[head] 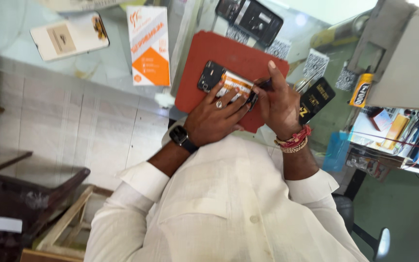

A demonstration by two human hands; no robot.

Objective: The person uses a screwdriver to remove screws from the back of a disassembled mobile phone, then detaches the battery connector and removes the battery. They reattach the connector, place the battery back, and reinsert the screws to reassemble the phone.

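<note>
On the red mat (204,73), from the head view: an opened phone (226,83) lying back side up, insides showing. Left hand (214,119) spread flat over phone, fingers pressing down, likely to stop it from sliding. Right hand (278,99) closed around a thin dark tool (264,85), tip touching the phone's near end (exact contact point hidden). Nearby on the glass counter (6,34): a white phone (69,36), an orange-white box (149,44), a black device (249,18), well apart.

Single head view, steep downward, close over counter (98,68).
</note>
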